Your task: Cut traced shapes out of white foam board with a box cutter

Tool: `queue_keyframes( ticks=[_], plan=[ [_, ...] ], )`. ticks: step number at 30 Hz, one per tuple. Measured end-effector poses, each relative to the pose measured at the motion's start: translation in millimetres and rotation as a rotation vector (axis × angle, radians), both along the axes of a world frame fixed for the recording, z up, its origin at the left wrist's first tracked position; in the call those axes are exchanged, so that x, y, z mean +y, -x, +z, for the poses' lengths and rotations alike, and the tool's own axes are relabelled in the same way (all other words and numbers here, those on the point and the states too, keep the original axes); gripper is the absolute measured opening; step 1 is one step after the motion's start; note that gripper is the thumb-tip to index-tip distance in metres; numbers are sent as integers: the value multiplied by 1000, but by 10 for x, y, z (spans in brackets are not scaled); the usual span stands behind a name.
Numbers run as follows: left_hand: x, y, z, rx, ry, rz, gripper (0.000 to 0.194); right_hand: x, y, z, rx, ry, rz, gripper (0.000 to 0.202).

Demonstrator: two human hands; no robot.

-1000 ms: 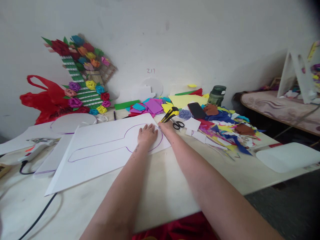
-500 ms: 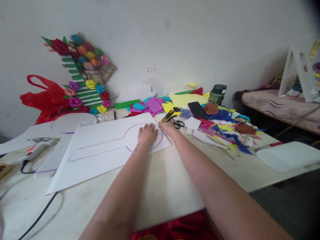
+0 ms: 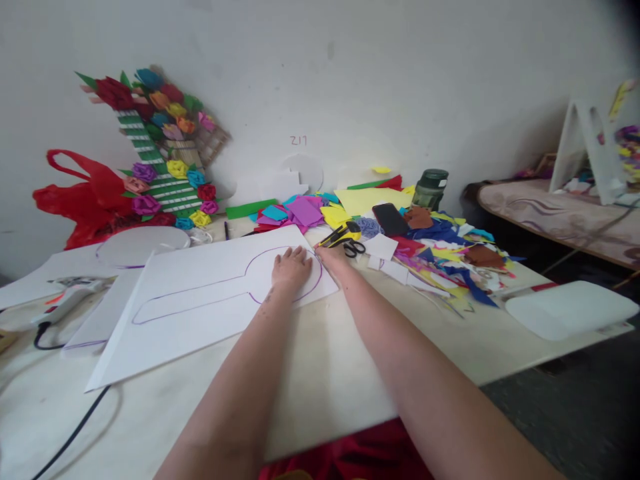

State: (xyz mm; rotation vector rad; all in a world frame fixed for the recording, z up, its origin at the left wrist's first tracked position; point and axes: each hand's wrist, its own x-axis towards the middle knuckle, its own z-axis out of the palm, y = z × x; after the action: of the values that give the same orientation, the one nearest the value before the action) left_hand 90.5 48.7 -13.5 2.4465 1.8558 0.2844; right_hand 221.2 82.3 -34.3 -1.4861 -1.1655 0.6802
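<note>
Pressing flat on the big white board (image 3: pixel 200 287) with the left hand (image 3: pixel 291 268), maybe to stop it sliding. Holding the yellow and black cutter (image 3: pixel 346 233) in the right hand (image 3: pixel 333 258), close to the left but apart, by the board's far right edge, likely to keep the blade steady. All on a pale table (image 3: pixel 315 373), with black scissors (image 3: pixel 354 249) and paper scraps (image 3: pixel 440 232) nearby. Behind, a pale wall (image 3: pixel 375 87); off to the right, a flowery cloth (image 3: pixel 530 203)
</note>
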Motion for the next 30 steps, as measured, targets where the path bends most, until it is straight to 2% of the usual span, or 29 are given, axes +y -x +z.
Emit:
queue_keyframes(
  ticks=[7, 15, 30],
  plan=[
    [-13, -6, 8, -1, -4, 4, 48, 15, 7, -7, 80, 24, 12, 14],
    [-22, -10, 24, 6, -7, 4, 47, 9, 36, 16, 47, 44, -43, 11],
    [-19, -8, 35, 1, 8, -2, 46, -39, 60, 47, 41, 25, -53, 13]
  ],
)
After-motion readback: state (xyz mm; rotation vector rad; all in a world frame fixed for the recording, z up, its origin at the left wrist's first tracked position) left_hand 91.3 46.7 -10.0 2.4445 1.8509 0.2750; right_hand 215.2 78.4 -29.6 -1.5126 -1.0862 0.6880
